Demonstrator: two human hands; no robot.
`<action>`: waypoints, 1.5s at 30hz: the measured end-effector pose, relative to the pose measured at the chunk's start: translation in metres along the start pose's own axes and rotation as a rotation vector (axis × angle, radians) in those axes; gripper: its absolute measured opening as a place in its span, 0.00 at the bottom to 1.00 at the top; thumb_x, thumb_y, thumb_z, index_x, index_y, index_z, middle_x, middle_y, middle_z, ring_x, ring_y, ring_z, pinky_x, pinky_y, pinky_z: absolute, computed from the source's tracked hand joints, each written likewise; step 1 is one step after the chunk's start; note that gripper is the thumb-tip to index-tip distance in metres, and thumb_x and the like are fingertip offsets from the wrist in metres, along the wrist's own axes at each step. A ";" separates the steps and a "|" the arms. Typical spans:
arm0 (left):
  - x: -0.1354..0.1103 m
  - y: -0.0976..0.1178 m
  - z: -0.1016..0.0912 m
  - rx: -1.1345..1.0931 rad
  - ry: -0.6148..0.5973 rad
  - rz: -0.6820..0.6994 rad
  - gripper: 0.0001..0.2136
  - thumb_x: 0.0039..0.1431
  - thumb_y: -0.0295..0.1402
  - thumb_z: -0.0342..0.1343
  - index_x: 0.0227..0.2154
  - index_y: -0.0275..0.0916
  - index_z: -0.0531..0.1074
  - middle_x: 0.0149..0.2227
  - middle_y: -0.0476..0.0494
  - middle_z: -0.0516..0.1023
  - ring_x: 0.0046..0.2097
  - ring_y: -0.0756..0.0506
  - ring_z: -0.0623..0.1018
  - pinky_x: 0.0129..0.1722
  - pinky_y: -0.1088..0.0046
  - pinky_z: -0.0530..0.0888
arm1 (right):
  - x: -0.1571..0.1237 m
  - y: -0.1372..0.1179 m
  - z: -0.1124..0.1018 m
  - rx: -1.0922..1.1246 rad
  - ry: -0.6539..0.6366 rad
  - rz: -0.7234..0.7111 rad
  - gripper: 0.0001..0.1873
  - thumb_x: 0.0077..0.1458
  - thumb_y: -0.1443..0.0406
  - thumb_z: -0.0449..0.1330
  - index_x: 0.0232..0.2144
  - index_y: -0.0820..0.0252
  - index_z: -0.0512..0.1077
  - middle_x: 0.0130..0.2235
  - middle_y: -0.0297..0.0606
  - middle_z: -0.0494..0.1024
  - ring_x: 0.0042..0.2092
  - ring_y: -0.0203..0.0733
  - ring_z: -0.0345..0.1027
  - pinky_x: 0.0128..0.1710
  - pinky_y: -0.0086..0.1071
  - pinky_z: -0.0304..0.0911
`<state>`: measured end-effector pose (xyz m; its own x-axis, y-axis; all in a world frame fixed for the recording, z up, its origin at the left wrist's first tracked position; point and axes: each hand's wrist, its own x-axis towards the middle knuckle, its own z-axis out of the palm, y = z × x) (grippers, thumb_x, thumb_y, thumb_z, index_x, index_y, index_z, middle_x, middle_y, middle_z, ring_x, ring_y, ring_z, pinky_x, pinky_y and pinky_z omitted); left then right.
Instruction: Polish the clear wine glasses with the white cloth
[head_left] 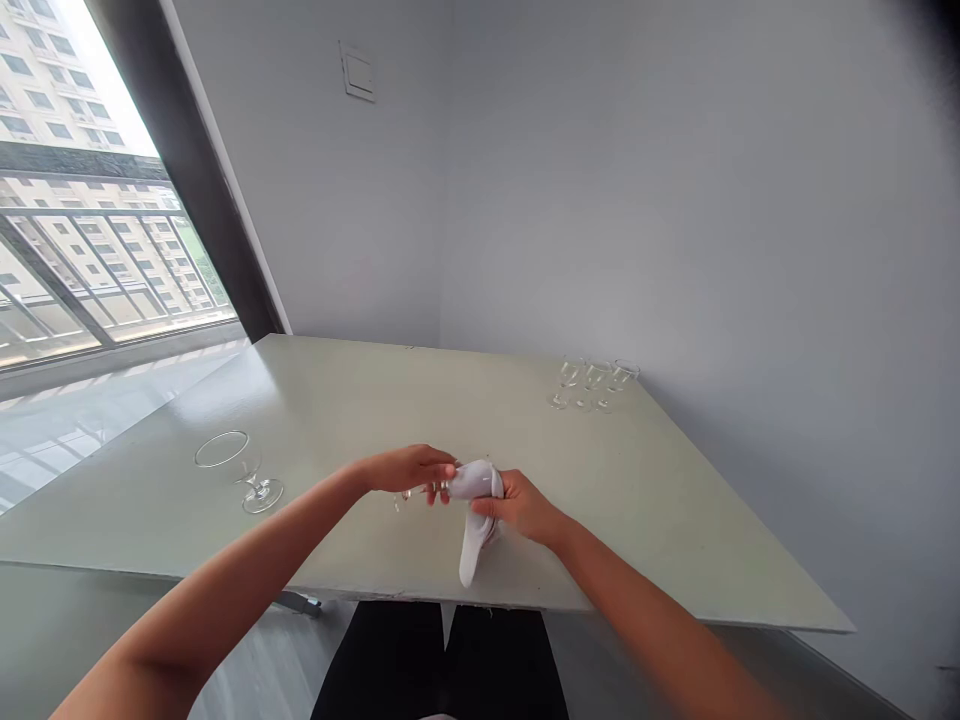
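My left hand (409, 468) is closed around the stem of a small clear glass (420, 491), held on its side just above the table (360, 400). My right hand (521, 505) grips a white cloth (476, 500) that is wrapped over the glass's bowl; a tail of the cloth hangs down toward the table's near edge. Both hands meet at the middle of the table's front.
A large clear stemmed glass (240, 470) stands on the left part of the table. Three small stemmed glasses (592, 383) stand in a row at the far right, near the wall. A window with a railing is to the left.
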<state>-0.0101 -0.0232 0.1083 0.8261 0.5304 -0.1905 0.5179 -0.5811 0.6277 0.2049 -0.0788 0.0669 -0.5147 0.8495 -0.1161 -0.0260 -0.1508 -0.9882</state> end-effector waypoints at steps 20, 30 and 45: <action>-0.021 -0.023 0.020 -0.567 0.075 -0.208 0.22 0.52 0.51 0.48 0.37 0.37 0.71 0.21 0.52 0.62 0.22 0.53 0.62 0.23 0.76 0.61 | -0.018 -0.040 -0.034 -0.928 0.196 -0.288 0.11 0.54 0.60 0.52 0.29 0.54 0.73 0.27 0.34 0.75 0.29 0.41 0.67 0.29 0.32 0.58; -0.006 -0.006 0.038 0.342 0.531 -0.299 0.12 0.55 0.32 0.44 0.19 0.38 0.66 0.20 0.49 0.68 0.23 0.50 0.67 0.25 0.74 0.58 | -0.006 -0.030 0.023 -1.238 0.119 -0.601 0.24 0.55 0.56 0.53 0.53 0.53 0.63 0.57 0.41 0.62 0.57 0.56 0.53 0.57 0.55 0.36; 0.022 -0.008 0.058 0.313 0.770 -0.338 0.21 0.61 0.38 0.41 0.57 0.48 0.54 0.33 0.49 0.75 0.31 0.49 0.73 0.27 0.76 0.62 | 0.069 -0.005 -0.003 0.589 0.562 -0.138 0.11 0.44 0.55 0.58 0.25 0.57 0.69 0.28 0.35 0.74 0.34 0.43 0.68 0.33 0.36 0.64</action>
<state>0.0166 -0.0427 0.0558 0.2989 0.9051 0.3024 0.8363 -0.4011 0.3739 0.1723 -0.0173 0.0637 0.0277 0.9824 -0.1847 -0.5829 -0.1342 -0.8014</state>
